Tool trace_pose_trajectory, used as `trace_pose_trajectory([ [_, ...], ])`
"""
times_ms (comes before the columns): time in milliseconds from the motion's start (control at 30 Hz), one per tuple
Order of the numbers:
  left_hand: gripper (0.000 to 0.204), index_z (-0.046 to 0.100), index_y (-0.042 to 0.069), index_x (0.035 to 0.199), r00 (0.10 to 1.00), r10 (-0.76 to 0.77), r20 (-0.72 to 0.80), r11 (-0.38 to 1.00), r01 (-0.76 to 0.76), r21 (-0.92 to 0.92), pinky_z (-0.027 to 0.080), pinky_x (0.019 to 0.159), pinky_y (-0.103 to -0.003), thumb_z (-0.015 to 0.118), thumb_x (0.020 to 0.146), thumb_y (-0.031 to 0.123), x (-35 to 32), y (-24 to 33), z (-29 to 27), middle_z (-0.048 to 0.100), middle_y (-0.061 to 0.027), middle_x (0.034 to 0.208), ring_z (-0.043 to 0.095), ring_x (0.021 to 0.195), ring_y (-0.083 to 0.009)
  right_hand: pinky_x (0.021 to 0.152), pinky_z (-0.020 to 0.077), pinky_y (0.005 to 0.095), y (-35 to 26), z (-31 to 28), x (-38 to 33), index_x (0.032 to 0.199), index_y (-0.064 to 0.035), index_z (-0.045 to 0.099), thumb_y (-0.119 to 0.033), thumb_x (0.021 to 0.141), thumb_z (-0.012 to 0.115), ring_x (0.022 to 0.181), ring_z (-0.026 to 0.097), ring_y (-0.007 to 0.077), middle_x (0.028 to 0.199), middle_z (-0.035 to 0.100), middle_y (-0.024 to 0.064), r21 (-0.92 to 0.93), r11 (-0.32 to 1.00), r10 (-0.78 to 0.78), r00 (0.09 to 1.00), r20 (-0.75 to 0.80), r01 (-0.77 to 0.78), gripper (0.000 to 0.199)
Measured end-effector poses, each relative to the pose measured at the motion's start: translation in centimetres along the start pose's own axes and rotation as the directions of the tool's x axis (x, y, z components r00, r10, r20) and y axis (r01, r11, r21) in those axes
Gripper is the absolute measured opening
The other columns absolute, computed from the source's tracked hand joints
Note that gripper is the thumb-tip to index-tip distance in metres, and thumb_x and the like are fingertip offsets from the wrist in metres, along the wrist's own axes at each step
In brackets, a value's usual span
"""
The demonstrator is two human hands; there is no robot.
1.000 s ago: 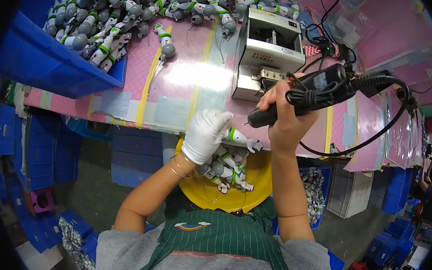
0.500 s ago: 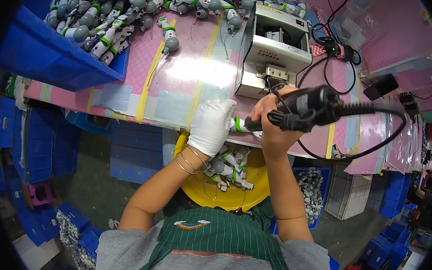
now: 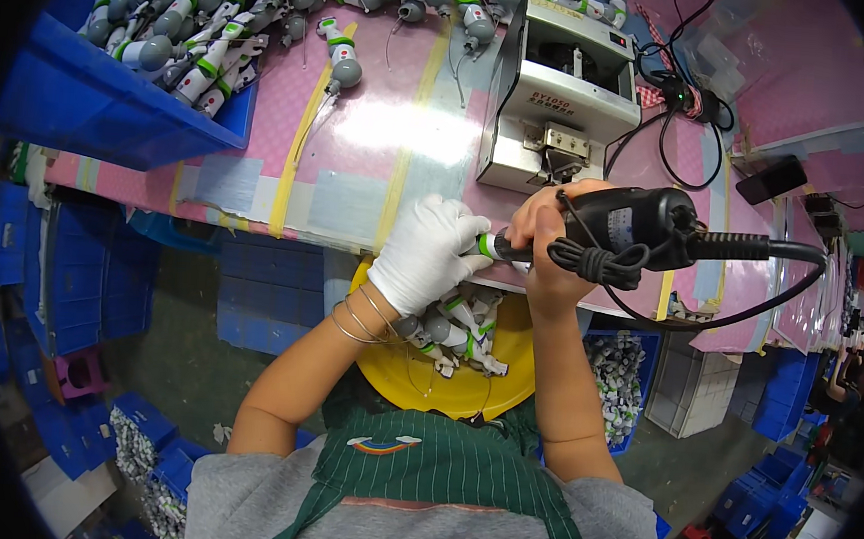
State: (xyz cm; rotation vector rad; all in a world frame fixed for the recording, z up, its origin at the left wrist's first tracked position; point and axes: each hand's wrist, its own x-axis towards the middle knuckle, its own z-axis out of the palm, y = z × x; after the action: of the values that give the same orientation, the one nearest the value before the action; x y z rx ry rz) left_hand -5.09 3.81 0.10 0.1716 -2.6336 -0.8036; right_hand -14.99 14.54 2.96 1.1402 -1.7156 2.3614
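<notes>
My left hand [image 3: 423,254], in a white glove, is closed around a small white toy-like figure part with a green band [image 3: 487,245] at the table's front edge; the glove hides most of it. Wrapped around a black electric screwdriver [image 3: 646,224] is my bare right hand [image 3: 556,263]. The tool lies nearly level, its nose pointing left against the part or very near it; the tip's exact contact is hidden. A cord is bundled under its body. Below my hands, a yellow basin [image 3: 515,370] holds several similar white, grey and green parts [image 3: 458,331].
A blue bin [image 3: 113,97] at the far left overflows with grey-headed parts. One such part [image 3: 342,58] lies alone on the pink table [image 3: 274,88]. Behind my right hand stands a metal bench machine [image 3: 564,99]. The tool's thick cable [image 3: 781,289] loops right, near a dark phone-like object [image 3: 771,180].
The view has shifted slightly. The screwdriver and my right hand sit a little farther right and lower. My gloved fingers now reach farther around the green-banded part.
</notes>
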Motion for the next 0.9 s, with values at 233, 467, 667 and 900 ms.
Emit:
trace_pose_trajectory([
  [233,0.037,0.067,0.009,0.094,1.000,0.007,-0.016,1.000,-0.007,-0.007,0.046,0.074,-0.040,0.083,0.062,0.020,0.1,-0.1,0.1,0.061,-0.0063,0.080,0.057,0.082,-0.0290,0.050,0.0472,0.0309,0.4,0.5,0.4,0.097,0.0007,0.046,0.007,0.087,0.056,0.049,0.050,0.0142,0.067,0.053,0.0079,-0.118,0.992,-0.062,0.992,-0.106,0.050,0.016],
  [467,0.034,0.067,0.009,0.092,1.000,0.009,0.012,0.999,-0.008,-0.053,0.046,0.076,-0.041,0.083,0.064,0.021,-0.6,-0.1,-0.3,0.060,-0.0075,0.081,0.057,0.082,-0.0300,0.051,0.0457,0.0295,-1.1,0.5,0.9,0.103,0.0033,0.047,0.005,0.086,0.059,0.051,0.053,0.0149,0.065,0.051,0.0053,0.030,0.998,0.053,0.996,-0.072,-0.051,0.021],
  [667,0.047,0.064,0.004,0.100,0.992,-0.096,0.077,0.946,0.115,-0.303,0.047,0.090,-0.041,0.084,0.066,0.030,-0.9,0.5,-4.3,0.063,-0.0149,0.091,0.060,0.095,-0.0359,0.052,0.0495,0.0339,-4.7,-0.9,6.0,0.112,0.0027,0.047,0.003,0.089,0.059,0.053,0.054,0.0174,0.066,0.051,0.0067,0.160,0.987,0.017,0.993,-0.121,0.003,0.027],
  [900,0.050,0.063,0.005,0.110,0.836,-0.109,-0.538,0.745,0.427,0.512,0.046,0.090,-0.042,0.081,0.070,0.029,9.0,-13.1,-7.3,0.062,-0.0187,0.109,0.057,0.107,-0.0356,0.053,0.0489,0.0302,-4.0,0.0,10.2,0.101,0.0030,0.051,0.004,0.088,0.061,0.052,0.056,0.0161,0.067,0.054,0.0078,0.073,0.990,-0.105,0.980,-0.172,0.119,0.016],
])
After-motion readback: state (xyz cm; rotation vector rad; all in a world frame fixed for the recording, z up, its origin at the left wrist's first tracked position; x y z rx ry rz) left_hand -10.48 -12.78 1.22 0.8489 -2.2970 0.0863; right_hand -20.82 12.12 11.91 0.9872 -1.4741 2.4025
